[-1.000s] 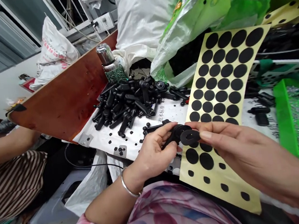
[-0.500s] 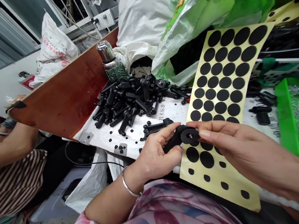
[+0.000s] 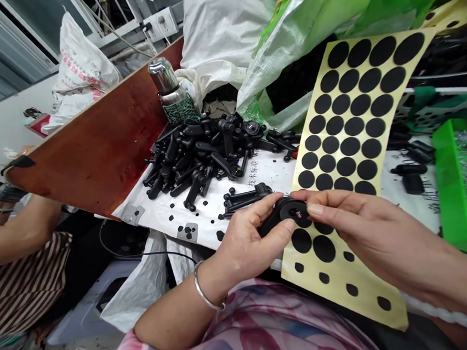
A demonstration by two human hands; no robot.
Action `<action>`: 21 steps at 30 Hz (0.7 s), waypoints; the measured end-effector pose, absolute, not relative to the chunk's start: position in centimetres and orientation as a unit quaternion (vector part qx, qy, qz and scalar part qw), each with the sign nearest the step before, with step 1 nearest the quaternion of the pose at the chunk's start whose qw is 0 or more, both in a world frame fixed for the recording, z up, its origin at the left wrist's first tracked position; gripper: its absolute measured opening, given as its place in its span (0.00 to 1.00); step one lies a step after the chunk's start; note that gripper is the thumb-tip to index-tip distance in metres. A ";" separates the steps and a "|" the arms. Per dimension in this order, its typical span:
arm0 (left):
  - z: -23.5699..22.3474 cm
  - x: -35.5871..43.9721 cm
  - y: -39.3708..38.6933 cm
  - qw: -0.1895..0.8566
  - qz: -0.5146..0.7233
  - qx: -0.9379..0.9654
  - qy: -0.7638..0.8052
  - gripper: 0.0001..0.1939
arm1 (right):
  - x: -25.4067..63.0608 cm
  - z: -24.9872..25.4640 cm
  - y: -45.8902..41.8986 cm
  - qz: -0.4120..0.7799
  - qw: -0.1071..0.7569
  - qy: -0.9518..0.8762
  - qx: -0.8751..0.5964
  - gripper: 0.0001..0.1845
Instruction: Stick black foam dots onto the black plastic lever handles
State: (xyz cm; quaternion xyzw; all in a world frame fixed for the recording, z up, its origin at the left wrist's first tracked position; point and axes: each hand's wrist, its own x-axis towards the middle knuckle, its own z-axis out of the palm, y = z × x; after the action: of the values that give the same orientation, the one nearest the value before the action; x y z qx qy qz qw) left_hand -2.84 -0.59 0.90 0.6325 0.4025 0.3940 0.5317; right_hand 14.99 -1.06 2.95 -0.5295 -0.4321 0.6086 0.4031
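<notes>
My left hand (image 3: 240,240) is closed around a black plastic arm-like part (image 3: 268,224) with a rounded end. On that end lies a black round pad (image 3: 290,211) with a small opening in its middle. My left thumb rests along the pad's lower edge. The fingertips of my right hand (image 3: 366,225) pinch the pad's right edge. Beneath both hands slants a yellow backing sheet (image 3: 317,299) bearing rows of black round stickers. Whether the pad lies fully flat is hard to make out.
A heap of black plastic parts (image 3: 198,151) covers the table's far side, near a steel flask (image 3: 164,77). A brown board (image 3: 102,149) borders the left. At right stands a green tray (image 3: 450,192) of small metal pieces. Another person's arm (image 3: 12,235) shows far left.
My left thumb has moved up and right to the edge of the round pad. My right fingertips have shifted slightly left with the pad. The view has tilted a little.
</notes>
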 end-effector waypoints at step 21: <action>0.3 -2.2 -0.8 0.529 0.405 0.606 0.434 0.21 | 13.7 1.0 -1.6 0.300 0.467 -0.588 -0.588 0.09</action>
State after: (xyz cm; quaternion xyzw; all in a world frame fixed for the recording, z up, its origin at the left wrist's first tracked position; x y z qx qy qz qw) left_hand -2.21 -0.76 0.29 0.6063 0.4344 0.4050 0.5289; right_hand 13.75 -1.62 0.99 -0.5877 -0.5882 0.3005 0.4673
